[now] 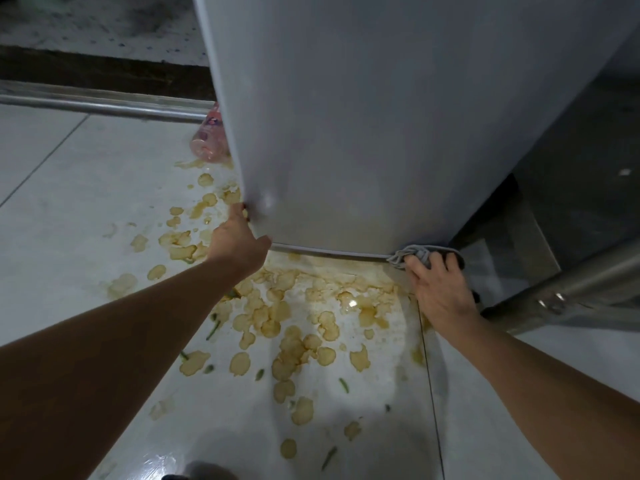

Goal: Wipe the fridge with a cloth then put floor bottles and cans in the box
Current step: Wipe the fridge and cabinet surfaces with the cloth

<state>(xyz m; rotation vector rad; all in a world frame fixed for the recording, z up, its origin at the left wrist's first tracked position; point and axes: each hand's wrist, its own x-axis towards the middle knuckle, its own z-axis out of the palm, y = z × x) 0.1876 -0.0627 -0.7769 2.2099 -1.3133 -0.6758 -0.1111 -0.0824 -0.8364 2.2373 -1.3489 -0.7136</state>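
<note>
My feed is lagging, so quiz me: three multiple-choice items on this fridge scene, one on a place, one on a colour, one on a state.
1. Where is the cloth?
A. at the fridge door's bottom right corner
B. on top of the fridge
C. by the pink bottle

2. What colour is the bottle on the floor?
A. green
B. pink
C. blue

3. What is the left hand doing?
A. hanging idle
B. lifting the bottle
C. holding the fridge door edge

Answers: 1 A, the right hand presses it there; 2 B, its body is pink; 3 C, its fingers wrap the door's left edge.
</note>
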